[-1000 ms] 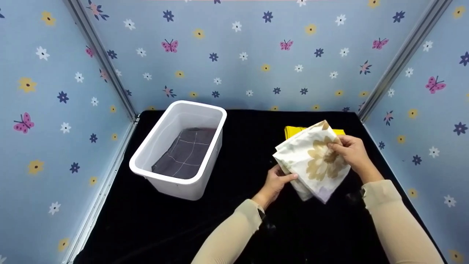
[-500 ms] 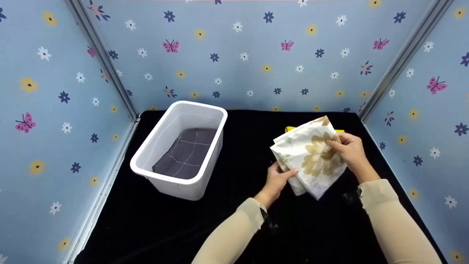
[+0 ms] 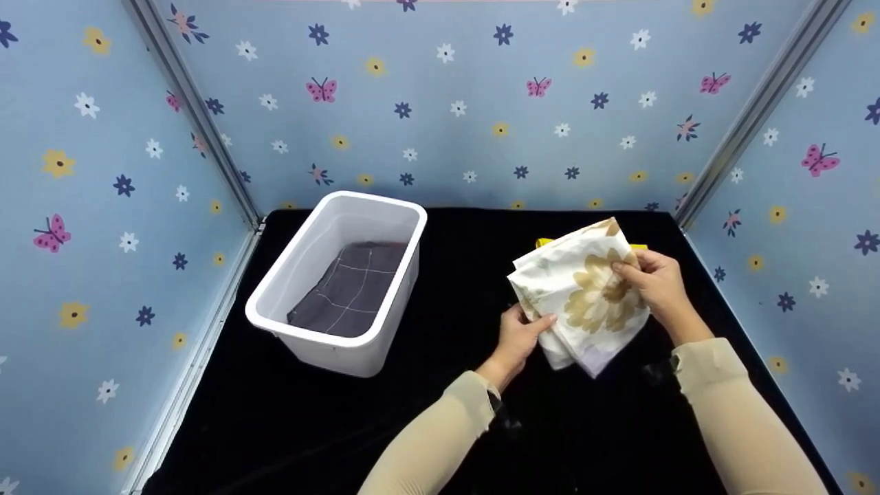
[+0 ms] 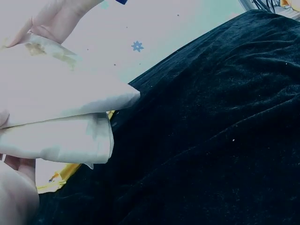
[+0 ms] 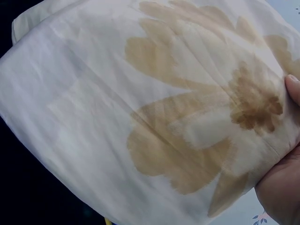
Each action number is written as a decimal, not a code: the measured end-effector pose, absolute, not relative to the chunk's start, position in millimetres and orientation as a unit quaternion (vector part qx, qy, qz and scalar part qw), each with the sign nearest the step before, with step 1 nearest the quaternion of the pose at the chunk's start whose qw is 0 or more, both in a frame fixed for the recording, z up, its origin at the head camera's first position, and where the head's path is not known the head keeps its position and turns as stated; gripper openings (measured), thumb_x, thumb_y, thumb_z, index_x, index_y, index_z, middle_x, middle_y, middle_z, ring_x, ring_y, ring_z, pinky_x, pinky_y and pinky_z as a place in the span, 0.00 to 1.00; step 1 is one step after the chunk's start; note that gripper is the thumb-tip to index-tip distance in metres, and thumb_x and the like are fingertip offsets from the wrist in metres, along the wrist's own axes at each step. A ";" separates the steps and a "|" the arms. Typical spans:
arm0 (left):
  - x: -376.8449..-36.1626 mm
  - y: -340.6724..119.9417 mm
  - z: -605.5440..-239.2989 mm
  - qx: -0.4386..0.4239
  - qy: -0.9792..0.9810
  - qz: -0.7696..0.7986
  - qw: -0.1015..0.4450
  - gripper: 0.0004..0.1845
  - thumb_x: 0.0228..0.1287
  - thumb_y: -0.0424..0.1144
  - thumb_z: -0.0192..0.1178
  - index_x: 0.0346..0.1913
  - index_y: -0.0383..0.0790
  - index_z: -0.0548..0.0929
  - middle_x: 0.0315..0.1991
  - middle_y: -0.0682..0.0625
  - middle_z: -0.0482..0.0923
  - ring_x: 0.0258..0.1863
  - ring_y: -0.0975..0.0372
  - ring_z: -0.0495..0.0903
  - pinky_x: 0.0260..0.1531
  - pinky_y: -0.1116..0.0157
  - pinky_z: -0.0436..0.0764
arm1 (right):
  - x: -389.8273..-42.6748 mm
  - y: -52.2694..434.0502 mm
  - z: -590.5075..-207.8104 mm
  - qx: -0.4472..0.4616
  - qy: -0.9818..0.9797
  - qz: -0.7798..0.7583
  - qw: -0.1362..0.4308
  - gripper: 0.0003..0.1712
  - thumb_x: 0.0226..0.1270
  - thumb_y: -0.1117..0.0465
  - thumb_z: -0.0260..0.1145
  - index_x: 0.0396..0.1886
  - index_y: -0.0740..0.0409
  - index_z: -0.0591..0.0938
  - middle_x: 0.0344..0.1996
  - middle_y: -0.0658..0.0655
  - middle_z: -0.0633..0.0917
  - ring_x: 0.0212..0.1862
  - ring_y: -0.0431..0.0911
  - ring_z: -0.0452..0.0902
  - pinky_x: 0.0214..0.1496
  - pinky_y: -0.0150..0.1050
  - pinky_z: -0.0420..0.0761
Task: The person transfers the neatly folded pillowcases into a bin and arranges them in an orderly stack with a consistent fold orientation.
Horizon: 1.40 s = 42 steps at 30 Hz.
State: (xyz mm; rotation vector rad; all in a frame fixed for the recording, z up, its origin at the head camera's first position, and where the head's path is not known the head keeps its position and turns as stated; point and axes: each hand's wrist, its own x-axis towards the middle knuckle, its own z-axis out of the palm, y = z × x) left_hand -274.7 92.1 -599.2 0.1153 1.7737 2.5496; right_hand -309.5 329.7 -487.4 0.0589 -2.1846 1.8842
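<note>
A folded white cloth with a large tan flower print is held up at the right side, between both hands. The left hand pinches its lower left edge, thumb on top and fingers behind. At the opposite edge the right hand grips it with the thumb near the flower's centre. In the left wrist view, the folded layers of the cloth hang slightly apart. Behind the cloth lies a yellow folded item, mostly hidden; part of this yellow item also shows beneath the cloth in the left wrist view.
A white plastic tub stands left of the hands, with a dark grey cloth with white grid lines inside. Black velvety fabric covers the table. Light blue flowered panels enclose the back and sides.
Over the second, both hands have shifted the flowered cloth slightly left and up, covering more of the yellow item. In the last half second they have barely moved.
</note>
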 end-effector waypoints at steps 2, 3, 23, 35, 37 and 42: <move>-274.1 90.8 -597.7 0.034 0.572 0.819 0.015 0.20 0.64 0.26 0.73 0.57 0.24 0.84 0.47 0.40 0.90 0.41 0.64 0.87 0.46 0.67 0.88 | -309.5 328.9 -488.0 0.017 -0.751 0.647 0.130 0.10 0.67 0.75 0.76 0.39 0.56 0.94 0.23 0.42 0.88 0.28 0.34 0.84 0.31 0.27 0.85; -273.9 90.2 -597.3 0.033 0.574 0.818 0.014 0.20 0.64 0.26 0.73 0.57 0.24 0.84 0.47 0.40 0.91 0.41 0.64 0.87 0.46 0.67 0.88 | -309.5 328.8 -488.4 0.017 -0.751 0.647 0.130 0.10 0.67 0.75 0.76 0.40 0.57 0.94 0.23 0.42 0.88 0.28 0.34 0.84 0.31 0.27 0.85; -274.9 90.0 -597.3 0.025 0.564 0.825 0.012 0.21 0.62 0.24 0.73 0.58 0.23 0.84 0.48 0.38 0.90 0.41 0.61 0.88 0.47 0.64 0.90 | -312.4 331.7 -494.4 0.016 -0.750 0.648 0.131 0.11 0.65 0.76 0.76 0.41 0.58 0.94 0.22 0.42 0.87 0.28 0.34 0.81 0.31 0.26 0.83; -274.5 89.2 -594.9 0.027 0.564 0.825 0.005 0.19 0.62 0.24 0.73 0.56 0.23 0.84 0.46 0.40 0.90 0.41 0.62 0.88 0.46 0.65 0.89 | -308.8 332.3 -495.4 0.019 -0.751 0.648 0.125 0.11 0.67 0.74 0.76 0.43 0.57 0.94 0.25 0.41 0.89 0.30 0.34 0.84 0.33 0.27 0.85; -275.3 88.1 -595.2 0.028 0.568 0.823 0.003 0.19 0.62 0.24 0.73 0.56 0.22 0.84 0.45 0.40 0.90 0.40 0.62 0.88 0.46 0.65 0.89 | -308.5 332.3 -495.2 0.026 -0.751 0.649 0.120 0.11 0.68 0.74 0.75 0.44 0.56 0.94 0.27 0.41 0.90 0.31 0.34 0.85 0.34 0.27 0.86; -276.9 83.9 -596.0 0.034 0.574 0.818 0.000 0.19 0.63 0.25 0.72 0.56 0.22 0.84 0.46 0.38 0.90 0.40 0.61 0.88 0.47 0.64 0.90 | -308.8 332.0 -496.3 0.031 -0.758 0.641 0.114 0.12 0.69 0.72 0.76 0.44 0.51 0.94 0.29 0.40 0.91 0.32 0.33 0.85 0.36 0.27 0.86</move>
